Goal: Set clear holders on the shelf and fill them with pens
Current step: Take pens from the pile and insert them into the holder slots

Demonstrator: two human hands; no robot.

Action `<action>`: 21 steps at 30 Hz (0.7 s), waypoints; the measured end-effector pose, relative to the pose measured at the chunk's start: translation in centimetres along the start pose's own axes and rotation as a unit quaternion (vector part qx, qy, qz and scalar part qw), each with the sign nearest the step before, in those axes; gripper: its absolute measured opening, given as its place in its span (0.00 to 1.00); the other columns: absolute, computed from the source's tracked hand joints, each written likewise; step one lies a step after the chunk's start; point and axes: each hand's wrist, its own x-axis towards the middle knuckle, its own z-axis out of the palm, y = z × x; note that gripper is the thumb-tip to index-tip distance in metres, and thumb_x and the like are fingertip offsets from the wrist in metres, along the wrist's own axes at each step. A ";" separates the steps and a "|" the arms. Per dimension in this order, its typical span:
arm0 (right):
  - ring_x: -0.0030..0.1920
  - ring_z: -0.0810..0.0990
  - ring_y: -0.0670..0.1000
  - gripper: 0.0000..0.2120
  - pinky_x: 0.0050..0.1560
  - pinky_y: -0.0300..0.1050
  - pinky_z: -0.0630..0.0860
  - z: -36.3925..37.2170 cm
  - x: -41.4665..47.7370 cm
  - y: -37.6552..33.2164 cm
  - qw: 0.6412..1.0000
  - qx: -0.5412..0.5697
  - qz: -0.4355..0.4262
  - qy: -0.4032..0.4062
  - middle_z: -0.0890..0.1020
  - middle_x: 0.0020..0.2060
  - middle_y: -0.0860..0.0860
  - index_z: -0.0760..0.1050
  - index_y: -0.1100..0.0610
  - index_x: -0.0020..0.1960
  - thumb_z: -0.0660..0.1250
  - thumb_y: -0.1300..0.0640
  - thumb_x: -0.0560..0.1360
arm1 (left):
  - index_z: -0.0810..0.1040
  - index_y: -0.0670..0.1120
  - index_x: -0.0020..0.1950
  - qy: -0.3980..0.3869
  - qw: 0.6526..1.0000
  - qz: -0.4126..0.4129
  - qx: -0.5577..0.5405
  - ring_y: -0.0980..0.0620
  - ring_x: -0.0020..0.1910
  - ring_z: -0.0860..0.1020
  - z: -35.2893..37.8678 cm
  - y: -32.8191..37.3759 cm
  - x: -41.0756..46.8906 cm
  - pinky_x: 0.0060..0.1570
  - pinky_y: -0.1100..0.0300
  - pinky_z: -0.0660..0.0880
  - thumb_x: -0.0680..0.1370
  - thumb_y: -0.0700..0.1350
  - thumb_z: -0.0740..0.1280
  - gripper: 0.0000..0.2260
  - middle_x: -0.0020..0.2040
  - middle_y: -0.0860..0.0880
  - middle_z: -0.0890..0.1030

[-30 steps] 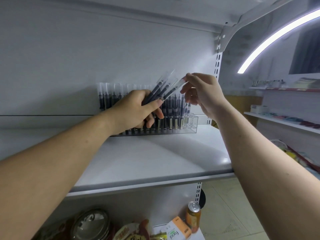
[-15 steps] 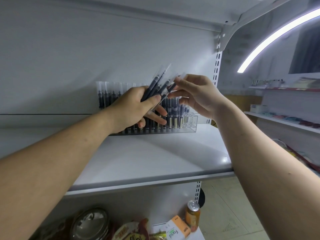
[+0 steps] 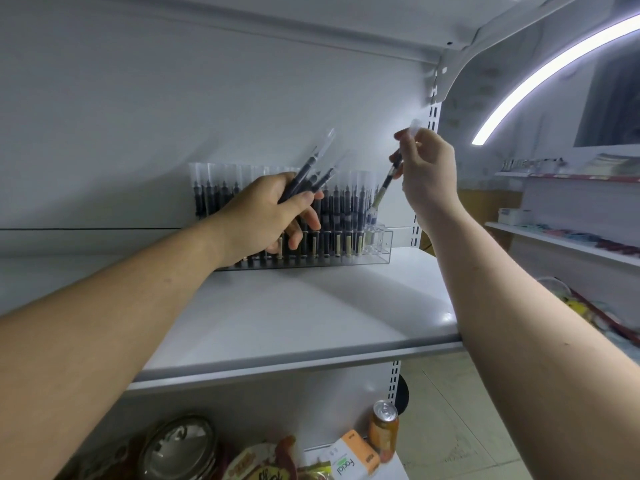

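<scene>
A clear holder (image 3: 379, 249) stands at the back of the white shelf (image 3: 311, 327), packed with several upright dark pens with clear caps; a few slots at its right end are bare. My left hand (image 3: 263, 216) grips a bundle of pens (image 3: 317, 168) in front of the holder. My right hand (image 3: 427, 174) pinches a single pen (image 3: 386, 188) by its capped top end. That pen hangs tilted, with its lower tip just above the holder's right end.
The shelf's back panel rises behind the holder, and a slotted upright (image 3: 431, 133) stands at the right. Below the shelf lie a metal lid (image 3: 180, 445), an orange can (image 3: 382, 427) and food packets. More shelves (image 3: 568, 244) stand at the far right.
My right hand drew one pen out of the bundle, lifted it up and to the right, and now holds it over the holder's right end. My left hand stayed in place.
</scene>
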 end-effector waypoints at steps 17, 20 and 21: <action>0.19 0.71 0.38 0.08 0.21 0.30 0.63 0.5 -2.1 0.0 0.964 -0.185 0.010 -0.191 0.82 0.36 0.53 0.78 0.60 0.54 0.60 0.59 0.86 | 0.77 0.50 0.61 0.005 1.000 0.008 0.018 0.49 0.35 0.78 0.0 0.0 0.0 0.28 0.58 0.68 0.88 0.48 0.59 0.08 0.45 0.50 0.86; 0.17 0.69 0.38 0.10 0.20 0.29 0.61 0.3 -2.3 -0.5 0.965 -0.185 0.019 -0.183 0.83 0.38 0.58 0.79 0.64 0.55 0.60 0.60 0.86 | 0.77 0.50 0.61 0.003 1.000 0.008 0.020 0.49 0.35 0.78 0.0 0.0 0.0 0.28 0.58 0.68 0.88 0.48 0.59 0.08 0.45 0.50 0.86; 0.17 0.68 0.39 0.11 0.20 0.29 0.61 0.2 -2.3 -0.6 0.966 -0.184 0.021 -0.183 0.84 0.39 0.60 0.79 0.65 0.56 0.60 0.61 0.86 | 0.77 0.50 0.61 0.002 1.000 0.008 0.022 0.49 0.35 0.78 0.0 0.0 0.0 0.28 0.58 0.68 0.88 0.48 0.59 0.08 0.45 0.49 0.86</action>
